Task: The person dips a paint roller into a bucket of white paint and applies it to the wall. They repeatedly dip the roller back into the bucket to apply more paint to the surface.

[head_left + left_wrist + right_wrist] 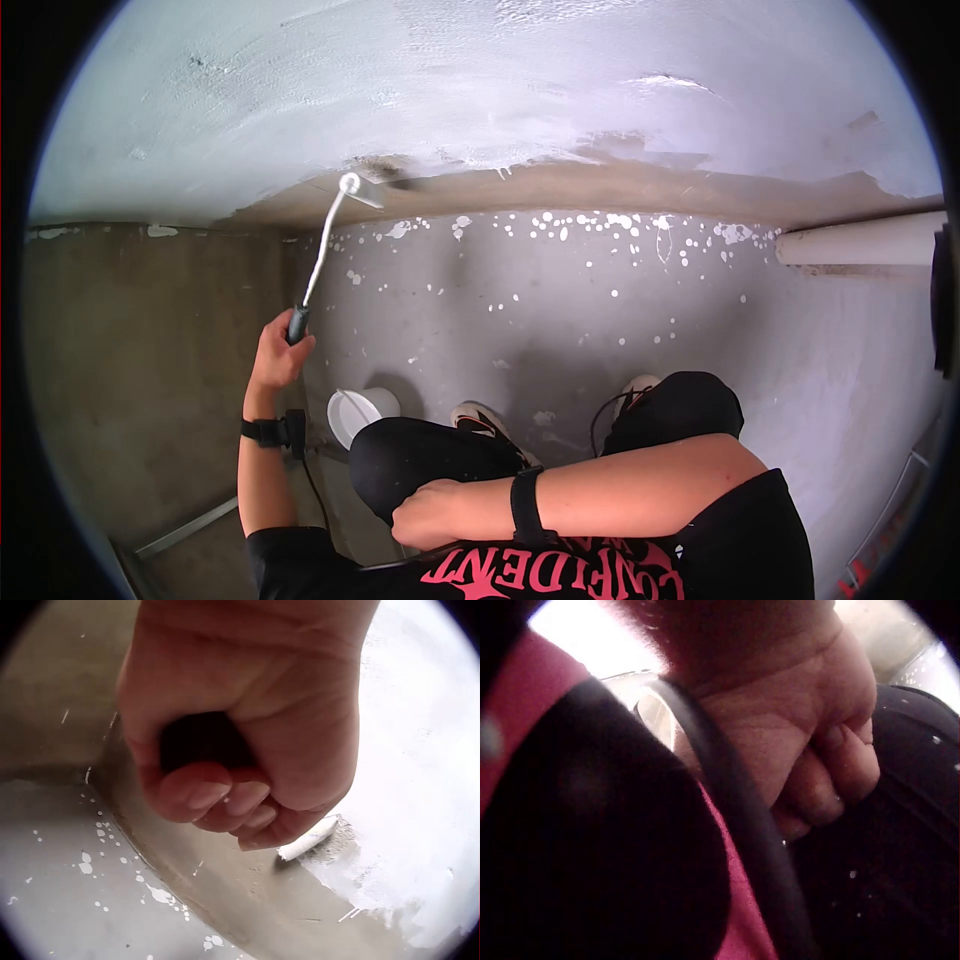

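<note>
In the head view my left hand [280, 352] grips the dark handle of a paint roller [322, 250]. Its white-coated metal arm reaches up to the roller sleeve [368, 193], which overlaps the lower wall at the ragged edge of the white paint. The left wrist view shows the fingers of the left hand [240, 742] curled round the dark grip, with the white sleeve [311, 838] beyond them against the wall. My right hand [430, 515] rests on the raised left knee [385, 460]. The right wrist view shows that hand's fingers [810, 784] folded in, with nothing seen in them.
A white bucket [350, 415] stands beside the left knee. White paint spots dot the grey floor [560, 310] along the wall [480, 100]. A bare brownish wall [150, 330] meets it at the left corner. A white pipe [865, 240] lies at the right.
</note>
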`<action>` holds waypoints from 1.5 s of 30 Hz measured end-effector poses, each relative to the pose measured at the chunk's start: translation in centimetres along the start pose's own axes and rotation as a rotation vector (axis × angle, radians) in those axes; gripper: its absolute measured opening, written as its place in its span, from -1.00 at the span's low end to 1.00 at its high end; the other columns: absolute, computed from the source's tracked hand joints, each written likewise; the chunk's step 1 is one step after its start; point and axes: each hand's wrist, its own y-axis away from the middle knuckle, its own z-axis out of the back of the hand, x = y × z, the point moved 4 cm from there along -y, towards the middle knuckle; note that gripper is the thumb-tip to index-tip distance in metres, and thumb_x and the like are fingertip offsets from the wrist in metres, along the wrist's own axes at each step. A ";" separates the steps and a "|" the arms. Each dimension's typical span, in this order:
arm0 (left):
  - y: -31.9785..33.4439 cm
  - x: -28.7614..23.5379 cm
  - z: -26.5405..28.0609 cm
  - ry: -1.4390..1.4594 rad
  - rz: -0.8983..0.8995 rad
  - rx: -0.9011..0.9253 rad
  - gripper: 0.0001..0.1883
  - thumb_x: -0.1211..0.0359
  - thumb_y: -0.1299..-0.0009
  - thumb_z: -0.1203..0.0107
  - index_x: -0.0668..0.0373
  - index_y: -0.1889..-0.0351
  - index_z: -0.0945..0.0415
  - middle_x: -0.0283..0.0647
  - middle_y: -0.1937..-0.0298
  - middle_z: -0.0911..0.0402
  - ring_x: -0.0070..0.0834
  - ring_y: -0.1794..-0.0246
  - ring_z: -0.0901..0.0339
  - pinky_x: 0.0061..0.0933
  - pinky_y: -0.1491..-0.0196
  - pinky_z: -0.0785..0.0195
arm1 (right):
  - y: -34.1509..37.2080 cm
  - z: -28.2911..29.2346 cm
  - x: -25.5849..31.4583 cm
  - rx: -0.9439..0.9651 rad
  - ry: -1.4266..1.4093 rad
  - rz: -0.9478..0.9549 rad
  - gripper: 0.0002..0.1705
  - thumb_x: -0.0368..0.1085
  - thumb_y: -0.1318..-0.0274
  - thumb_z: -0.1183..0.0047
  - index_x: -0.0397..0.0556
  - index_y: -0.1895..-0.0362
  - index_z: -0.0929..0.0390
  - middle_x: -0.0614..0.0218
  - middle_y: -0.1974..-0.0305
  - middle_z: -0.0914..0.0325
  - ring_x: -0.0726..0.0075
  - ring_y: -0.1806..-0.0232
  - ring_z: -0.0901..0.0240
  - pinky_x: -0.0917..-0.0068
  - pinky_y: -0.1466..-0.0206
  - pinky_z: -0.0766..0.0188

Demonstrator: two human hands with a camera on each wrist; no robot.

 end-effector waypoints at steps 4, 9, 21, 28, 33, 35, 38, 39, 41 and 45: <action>-0.8 -2.1 -1.9 -0.201 -0.195 0.085 -0.84 0.44 -0.14 -0.11 0.24 0.45 -0.32 -0.27 0.61 -0.21 -0.52 0.55 -0.15 -0.41 0.46 -0.14 | -0.1 -0.4 0.1 0.010 0.011 0.009 -0.76 -0.35 0.06 -0.03 -0.20 0.35 -0.68 -0.01 0.27 -0.66 -0.08 0.16 -0.63 0.11 0.15 -0.58; -4.2 -7.2 -6.3 -0.284 -0.375 0.226 -0.87 0.46 -0.13 -0.06 0.27 0.42 -0.34 -0.06 0.58 -0.27 -0.32 0.56 -0.20 -0.28 0.42 -0.21 | -0.1 -0.4 0.7 0.124 -0.027 -0.055 -0.73 -0.34 0.01 -0.03 -0.20 0.25 -0.68 0.00 0.16 -0.65 -0.07 0.06 -0.61 0.10 0.07 -0.56; -7.1 -12.1 -9.9 -0.364 -0.386 0.229 -0.87 0.47 -0.10 -0.05 0.30 0.42 -0.36 0.00 0.54 -0.37 -0.19 0.52 -0.28 -0.27 0.34 -0.27 | 1.6 1.1 1.7 0.191 -0.008 -0.110 -0.64 -0.24 0.09 -0.13 -0.14 0.17 -0.68 0.03 0.12 -0.65 -0.04 0.02 -0.59 0.12 0.02 -0.55; -6.9 -8.4 -6.5 -0.304 -0.319 0.182 -0.86 0.46 -0.10 -0.08 0.29 0.44 -0.35 -0.11 0.59 -0.28 -0.38 0.53 -0.22 -0.33 0.39 -0.22 | 1.4 1.2 1.6 0.193 -0.022 -0.100 -0.66 -0.22 0.10 -0.15 -0.12 0.21 -0.69 0.04 0.15 -0.65 -0.04 0.04 -0.60 0.12 0.03 -0.55; -6.1 -5.7 -3.9 -0.292 -0.248 0.115 -0.83 0.45 -0.08 -0.11 0.28 0.47 -0.32 -0.24 0.60 -0.21 -0.51 0.54 -0.18 -0.39 0.44 -0.16 | 0.4 0.3 1.0 0.218 -0.015 -0.074 -0.65 -0.23 0.10 -0.15 -0.11 0.19 -0.69 0.05 0.16 -0.66 -0.03 0.03 -0.60 0.13 0.04 -0.55; -5.6 -4.6 -2.8 -0.230 -0.199 0.109 -0.84 0.45 -0.08 -0.11 0.27 0.48 -0.33 -0.29 0.60 -0.22 -0.55 0.53 -0.19 -0.41 0.45 -0.15 | 0.0 0.0 0.8 0.221 -0.031 -0.082 -0.65 -0.24 0.11 -0.15 -0.11 0.19 -0.69 0.05 0.17 -0.66 -0.04 0.02 -0.59 0.13 0.03 -0.55; -4.8 -3.6 -1.0 -0.146 -0.109 0.093 -0.85 0.45 -0.09 -0.12 0.24 0.49 -0.34 -0.38 0.59 -0.24 -0.62 0.53 -0.19 -0.46 0.46 -0.13 | 0.3 0.2 0.8 0.167 -0.093 -0.070 -0.68 -0.25 0.08 -0.11 -0.11 0.21 -0.68 0.04 0.15 -0.65 -0.05 0.02 -0.59 0.12 0.02 -0.54; -4.5 -3.3 -0.4 -0.124 -0.071 0.090 -0.85 0.44 -0.10 -0.13 0.22 0.49 -0.35 -0.43 0.59 -0.25 -0.64 0.53 -0.20 -0.48 0.46 -0.13 | 0.1 0.0 0.7 0.174 -0.090 -0.063 -0.68 -0.25 0.08 -0.11 -0.11 0.21 -0.68 0.04 0.15 -0.65 -0.05 0.02 -0.59 0.12 0.02 -0.54; -4.2 -2.4 0.9 -0.126 -0.049 0.062 -0.85 0.44 -0.10 -0.13 0.22 0.48 -0.35 -0.43 0.59 -0.25 -0.64 0.53 -0.20 -0.49 0.46 -0.14 | -0.2 -0.1 0.2 0.118 -0.183 -0.175 -0.71 -0.27 0.02 -0.05 -0.10 0.22 -0.68 0.03 0.14 -0.65 -0.07 0.02 -0.58 0.11 0.01 -0.53; -4.0 -0.6 3.6 -0.153 -0.058 0.006 -0.86 0.44 -0.12 -0.12 0.21 0.46 -0.36 -0.43 0.60 -0.27 -0.65 0.57 -0.23 -0.50 0.50 -0.15 | -0.3 -0.1 0.4 0.140 -0.095 -0.087 -0.70 -0.29 -0.01 0.00 -0.11 0.20 -0.68 0.01 0.12 -0.64 -0.09 0.01 -0.58 0.09 0.01 -0.53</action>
